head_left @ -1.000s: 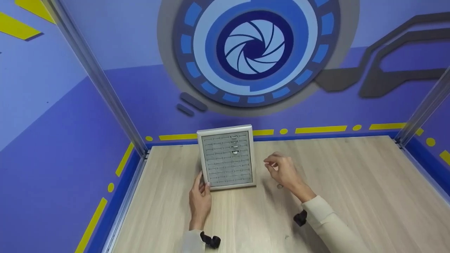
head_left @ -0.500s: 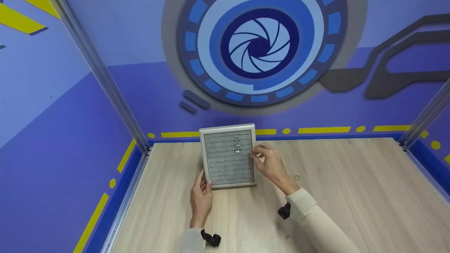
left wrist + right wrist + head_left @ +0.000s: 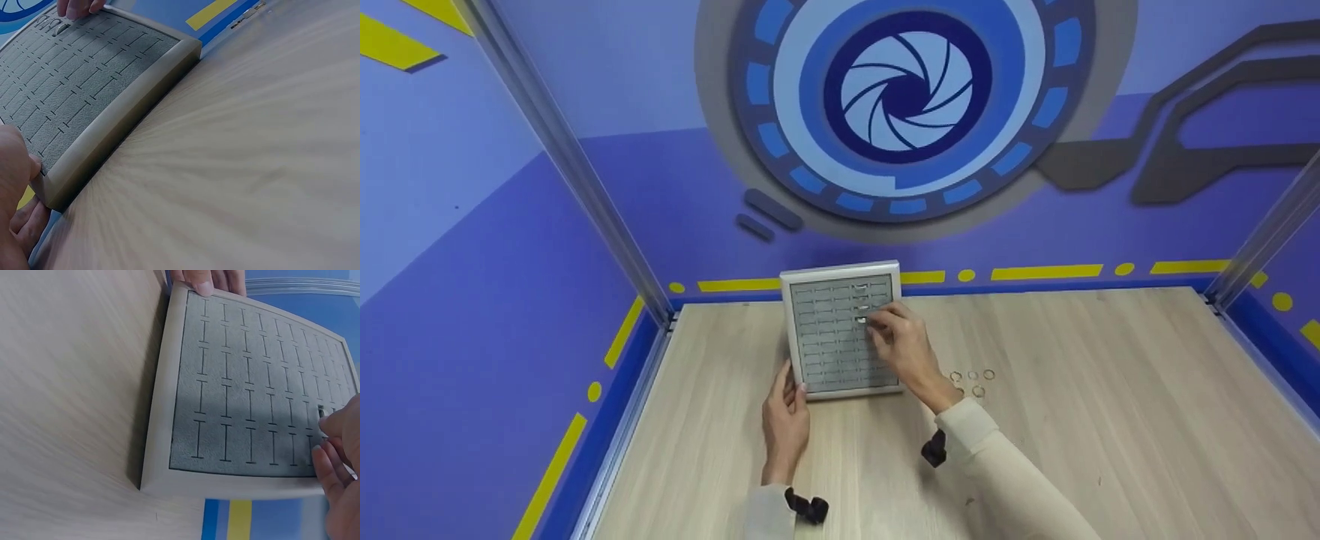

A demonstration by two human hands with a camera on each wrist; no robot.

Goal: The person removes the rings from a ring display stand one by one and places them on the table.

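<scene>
A ring display tray (image 3: 840, 352) with a pale frame and slotted grey padding is propped up at the back of the table. Several silver rings (image 3: 861, 288) sit in one column of its upper slots. My left hand (image 3: 785, 427) holds the tray's lower left corner, thumb on the front and fingers behind, as the left wrist view shows. My right hand (image 3: 911, 352) is at the padding just right of the lowest seated ring, fingertips brought together in a pinch on a small ring, mostly hidden by the fingers. In the right wrist view a seated ring (image 3: 322, 410) shows beside the fingertips.
Several loose rings (image 3: 988, 374) lie on the wooden table (image 3: 1110, 405) to the right of the tray, partly behind the right wrist. A blue and purple printed wall (image 3: 660, 210) stands close behind the tray. Metal posts (image 3: 562, 165) rise at the corners.
My right hand has moved left from beside the tray to its slots, uncovering loose rings on the table. My left hand stays at the tray's corner.
</scene>
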